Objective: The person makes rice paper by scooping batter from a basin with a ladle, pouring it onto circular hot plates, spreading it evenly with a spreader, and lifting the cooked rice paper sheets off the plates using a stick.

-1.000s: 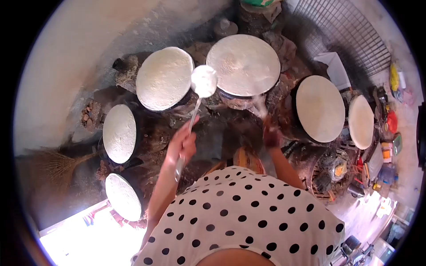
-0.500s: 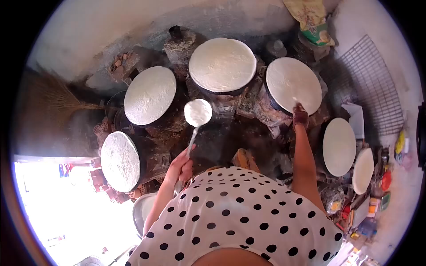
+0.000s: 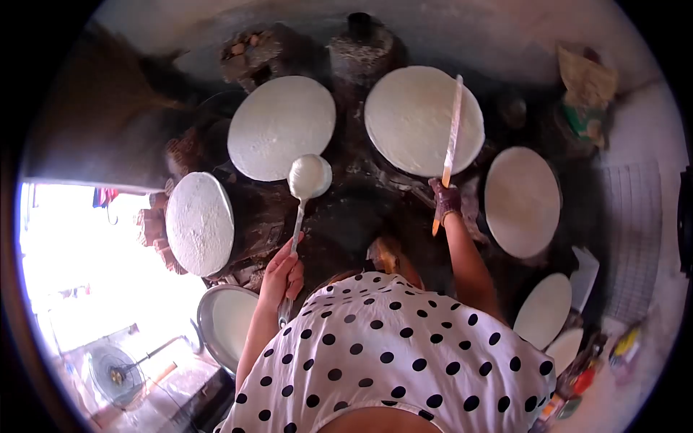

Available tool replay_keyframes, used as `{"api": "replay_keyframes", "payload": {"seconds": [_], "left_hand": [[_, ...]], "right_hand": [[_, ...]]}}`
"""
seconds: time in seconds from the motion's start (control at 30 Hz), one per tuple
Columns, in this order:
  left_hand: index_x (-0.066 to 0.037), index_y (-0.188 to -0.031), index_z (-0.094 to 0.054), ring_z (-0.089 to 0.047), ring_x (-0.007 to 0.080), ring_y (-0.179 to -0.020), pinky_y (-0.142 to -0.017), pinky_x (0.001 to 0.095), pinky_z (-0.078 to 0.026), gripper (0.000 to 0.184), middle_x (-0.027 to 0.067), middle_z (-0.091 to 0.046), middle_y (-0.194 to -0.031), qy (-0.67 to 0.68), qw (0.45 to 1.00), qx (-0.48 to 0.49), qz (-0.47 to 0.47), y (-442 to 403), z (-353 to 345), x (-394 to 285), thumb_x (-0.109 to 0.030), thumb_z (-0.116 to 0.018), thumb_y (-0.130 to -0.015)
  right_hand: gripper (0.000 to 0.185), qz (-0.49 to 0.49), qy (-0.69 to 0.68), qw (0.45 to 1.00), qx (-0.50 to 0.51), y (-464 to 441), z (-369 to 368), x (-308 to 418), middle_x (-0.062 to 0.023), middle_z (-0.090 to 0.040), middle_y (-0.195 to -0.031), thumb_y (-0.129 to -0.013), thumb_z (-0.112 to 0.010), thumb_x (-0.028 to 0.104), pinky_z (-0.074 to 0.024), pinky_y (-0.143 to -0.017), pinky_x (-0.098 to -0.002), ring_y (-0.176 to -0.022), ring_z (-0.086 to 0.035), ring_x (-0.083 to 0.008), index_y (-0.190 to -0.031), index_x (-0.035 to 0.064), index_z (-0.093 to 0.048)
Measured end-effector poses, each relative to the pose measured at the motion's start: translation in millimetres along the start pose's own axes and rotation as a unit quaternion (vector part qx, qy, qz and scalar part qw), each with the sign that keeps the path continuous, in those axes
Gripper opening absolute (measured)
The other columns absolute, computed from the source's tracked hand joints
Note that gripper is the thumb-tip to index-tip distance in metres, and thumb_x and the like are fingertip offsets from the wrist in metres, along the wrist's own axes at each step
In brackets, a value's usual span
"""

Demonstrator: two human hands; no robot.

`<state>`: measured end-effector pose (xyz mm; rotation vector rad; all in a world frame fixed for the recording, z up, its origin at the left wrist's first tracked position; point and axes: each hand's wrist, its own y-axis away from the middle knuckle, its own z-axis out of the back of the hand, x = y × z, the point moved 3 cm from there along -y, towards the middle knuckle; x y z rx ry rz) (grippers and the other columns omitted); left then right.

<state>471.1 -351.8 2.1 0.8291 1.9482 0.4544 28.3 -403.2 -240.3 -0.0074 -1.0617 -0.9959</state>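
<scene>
My left hand (image 3: 280, 276) is closed around the handle of a metal ladle (image 3: 309, 177). White batter sits in the ladle's bowl, which overlaps the front edge of the back-left round pan top (image 3: 278, 123), covered in a white layer. A dark glove covers my right hand (image 3: 446, 198), whose fingers wrap a long flat wooden spatula (image 3: 455, 130). Its whitened blade lies across the right part of the back-middle white round (image 3: 408, 119). Whether the blade touches the surface I cannot tell.
More white rounds stand at the left (image 3: 200, 224), right (image 3: 522, 202) and lower right (image 3: 546, 310). A metal basin (image 3: 204, 307) of white liquid is by my left forearm. A fan (image 3: 115, 375) stands lower left; a wire grid (image 3: 632, 231) leans on the right wall.
The view has turned left. My right hand has gone from the right-hand round to the back-middle one, where the spatula now shows. The ladle has shifted toward the back-left round.
</scene>
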Motion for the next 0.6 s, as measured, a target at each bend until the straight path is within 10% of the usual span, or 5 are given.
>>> {"api": "replay_keyframes", "payload": {"seconds": [0.03,0.2,0.33,0.47,0.6], "left_hand": [[-0.014,-0.142,-0.035,-0.028,0.0064,-0.038,-0.034,0.0212,-0.025,0.042,-0.0036,-0.030,-0.058,0.028,1.000,-0.002,0.005,-5,0,0,-0.014,-0.038,-0.100],[-0.015,-0.140,-0.037,-0.026,0.0061,-0.040,-0.036,0.0201,-0.024,0.041,-0.0041,-0.030,-0.059,0.134,0.988,-0.073,-0.006,-18,3,30,-0.015,-0.039,-0.100],[-0.014,-0.140,-0.038,-0.027,0.0059,-0.039,-0.036,0.0202,-0.025,0.040,-0.0043,-0.030,-0.058,0.205,0.975,-0.086,-0.013,-9,2,37,-0.016,-0.038,-0.100],[-0.014,-0.140,-0.038,-0.029,0.0045,-0.037,-0.034,0.0203,-0.026,0.039,-0.0062,-0.029,-0.057,0.396,0.918,0.004,-0.024,-10,8,46,-0.017,-0.036,-0.101],[-0.016,-0.146,-0.025,-0.037,0.0046,-0.034,-0.031,0.0218,-0.028,0.044,-0.0060,-0.030,-0.056,0.444,0.888,0.044,-0.115,-2,5,22,-0.018,-0.031,-0.102]], "right_hand": [[0.031,-0.020,-0.138,0.990,0.029,20,-5,26,-0.0016,-0.057,-0.064,-0.075,-0.073,0.035,-0.0411,-0.056,-0.0290,-0.058,-0.051,-0.0150,-0.080,0.0053,-0.069],[0.048,0.084,0.224,0.971,0.014,39,-57,54,-0.0116,-0.064,-0.067,-0.066,-0.077,0.041,-0.0464,-0.060,-0.0380,-0.065,-0.063,-0.0211,-0.079,-0.0032,-0.065],[0.040,-0.046,-0.066,0.963,0.257,-15,-193,61,-0.0099,-0.068,-0.086,-0.076,-0.069,0.036,-0.0494,-0.060,-0.0360,-0.071,-0.064,-0.0233,-0.098,0.0030,-0.064],[0.025,-0.129,-0.376,0.811,0.429,-26,-239,168,-0.0058,-0.067,-0.093,-0.087,-0.060,0.022,-0.0473,-0.051,-0.0315,-0.071,-0.064,-0.0193,-0.108,0.0087,-0.059],[0.018,0.051,-0.097,0.937,0.331,33,-161,232,-0.0030,-0.063,-0.064,-0.082,-0.067,0.024,-0.0386,-0.037,-0.0270,-0.041,-0.054,-0.0130,-0.086,0.0066,-0.065]]}}
